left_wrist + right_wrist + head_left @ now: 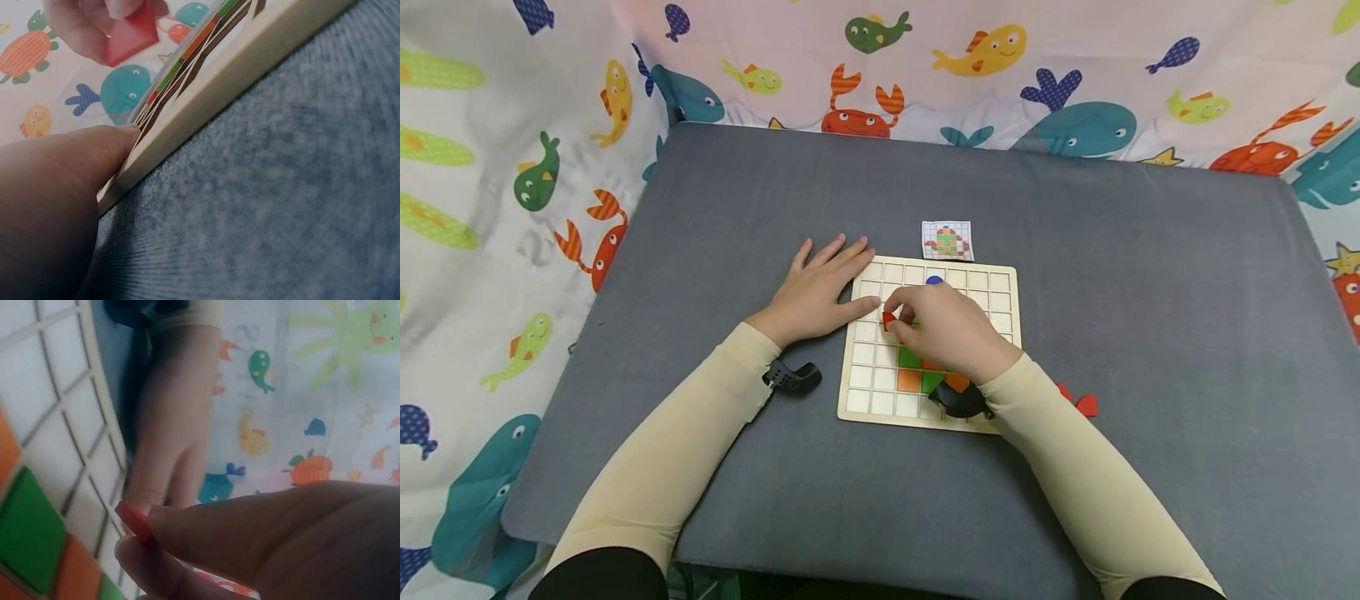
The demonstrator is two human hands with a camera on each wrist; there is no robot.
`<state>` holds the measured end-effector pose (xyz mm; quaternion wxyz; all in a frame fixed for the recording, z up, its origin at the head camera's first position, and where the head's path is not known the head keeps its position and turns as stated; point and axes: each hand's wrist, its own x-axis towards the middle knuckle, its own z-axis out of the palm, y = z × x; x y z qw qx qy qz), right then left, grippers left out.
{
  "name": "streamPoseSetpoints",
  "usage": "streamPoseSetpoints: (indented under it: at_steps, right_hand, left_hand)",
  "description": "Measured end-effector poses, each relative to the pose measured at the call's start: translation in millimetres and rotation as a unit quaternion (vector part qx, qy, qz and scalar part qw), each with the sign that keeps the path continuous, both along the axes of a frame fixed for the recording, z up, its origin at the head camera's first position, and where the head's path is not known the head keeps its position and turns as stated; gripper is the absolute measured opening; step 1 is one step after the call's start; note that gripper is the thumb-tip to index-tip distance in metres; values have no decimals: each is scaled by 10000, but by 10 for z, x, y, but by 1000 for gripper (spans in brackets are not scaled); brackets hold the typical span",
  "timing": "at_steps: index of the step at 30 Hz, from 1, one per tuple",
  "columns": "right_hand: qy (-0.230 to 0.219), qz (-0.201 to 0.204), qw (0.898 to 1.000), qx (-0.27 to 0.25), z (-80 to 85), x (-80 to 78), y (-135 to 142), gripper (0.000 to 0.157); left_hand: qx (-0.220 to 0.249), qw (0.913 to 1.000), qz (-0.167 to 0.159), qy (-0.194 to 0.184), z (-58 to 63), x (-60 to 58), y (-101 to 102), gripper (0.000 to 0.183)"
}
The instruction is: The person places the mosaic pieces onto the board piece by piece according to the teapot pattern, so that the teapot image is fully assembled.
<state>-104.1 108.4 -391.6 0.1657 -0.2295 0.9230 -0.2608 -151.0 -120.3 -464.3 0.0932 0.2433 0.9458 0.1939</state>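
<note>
A wooden grid board [861, 377] lies on the grey table. My left hand [820, 296] rests flat with fingers spread, its thumb on the board's left edge. Between thumb and fingertips, my right hand [951, 327] pinches a small red piece [888, 321] with a pointed corner, held over the board's left columns. In the right wrist view the red piece [134, 522] is edge-on near the left thumb. Green tiles [909, 357] and orange tiles [908, 381] fill several squares; a blue piece [934, 280] shows near the top. The right hand and wrist strap hide part of the pattern.
Behind the board lies a small card [947, 241] with a printed colour-grid picture. More red pieces [1087, 406] lie on the table beside the right forearm. A sea-animal curtain [775, 33] borders the table [1150, 292] at the back and sides.
</note>
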Motion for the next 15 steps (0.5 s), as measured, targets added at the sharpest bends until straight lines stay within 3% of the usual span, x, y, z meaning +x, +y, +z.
streamPoseSetpoints:
  at_steps: [15]
  right_hand:
    - [-119,70,9998,164,-129,22,-88,15]
  left_hand:
    - [14,10000,26,-9,19,7,0,82]
